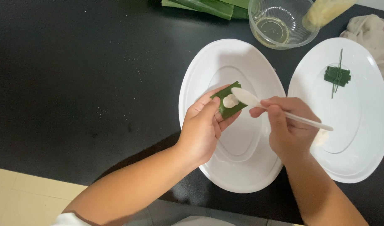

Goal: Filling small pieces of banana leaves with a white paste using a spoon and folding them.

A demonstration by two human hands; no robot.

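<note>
1. At frame centre, my left hand point(204, 125) cups a small green leaf piece point(229, 104) over a white oval plate point(242, 167) on the black table point(75, 83).
2. My right hand point(286, 125) grips a white plastic spoon point(259, 102), its bowl touching a dab of white paste point(230, 100) on the leaf; this one seems only being filled, not yet folded.
3. One folded, tied leaf parcel point(337, 76) lies finished on the right plate point(367, 138).
4. Spare leaves point(208, 6) and a clear bowl point(280, 25) sit at the top edge.

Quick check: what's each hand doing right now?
Left hand: closed on a folded green leaf piece with a white dollop on it.
Right hand: closed on a white plastic spoon.
</note>
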